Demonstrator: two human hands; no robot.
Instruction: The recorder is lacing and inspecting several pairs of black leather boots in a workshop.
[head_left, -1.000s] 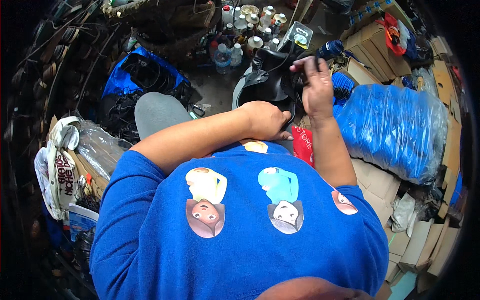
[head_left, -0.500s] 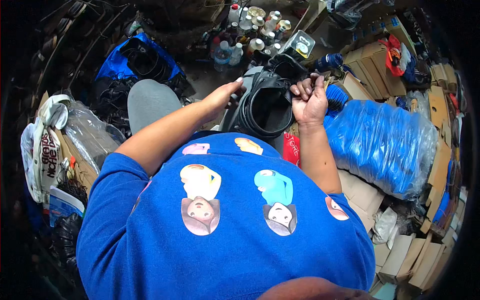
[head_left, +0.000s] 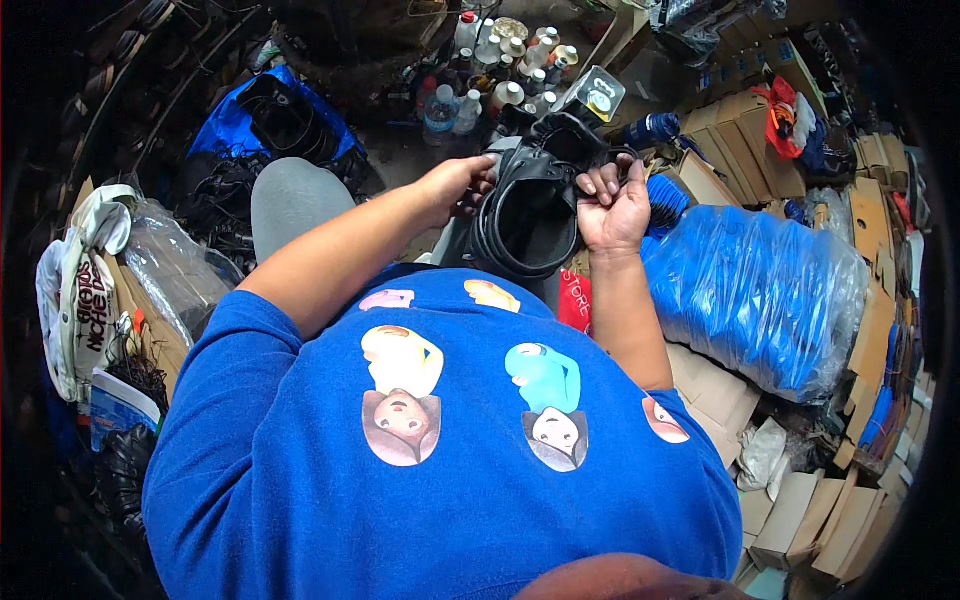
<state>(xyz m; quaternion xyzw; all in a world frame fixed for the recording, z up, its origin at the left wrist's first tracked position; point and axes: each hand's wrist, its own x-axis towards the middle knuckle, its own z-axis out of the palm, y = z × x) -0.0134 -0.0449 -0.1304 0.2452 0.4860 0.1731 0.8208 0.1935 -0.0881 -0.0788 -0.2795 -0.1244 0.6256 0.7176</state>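
A black shoe point(head_left: 530, 225) with a wide padded opening lies on my lap, between my hands. My left hand point(head_left: 458, 190) is at its left side, fingers bent and close against it; whatever they pinch is hidden. My right hand point(head_left: 613, 208) is raised at the shoe's right edge, palm up, fingers curled in toward the thumb. A dark strand shows near those fingertips, too small to make out. Just beyond the shoe sits another black shoe-like piece point(head_left: 570, 140), partly covered by the first.
Several plastic bottles point(head_left: 505, 65) stand ahead, beside a clear-sided container point(head_left: 597, 95). To the right lies a plastic-wrapped blue bundle point(head_left: 755, 295) among cardboard boxes point(head_left: 740, 145). At left are a blue bag point(head_left: 225, 125) with black items and a white cloth bag point(head_left: 75, 300).
The view has shifted slightly. My left hand's fingers are now nearer the shoe's side; my right hand keeps its curled pose by the right edge.
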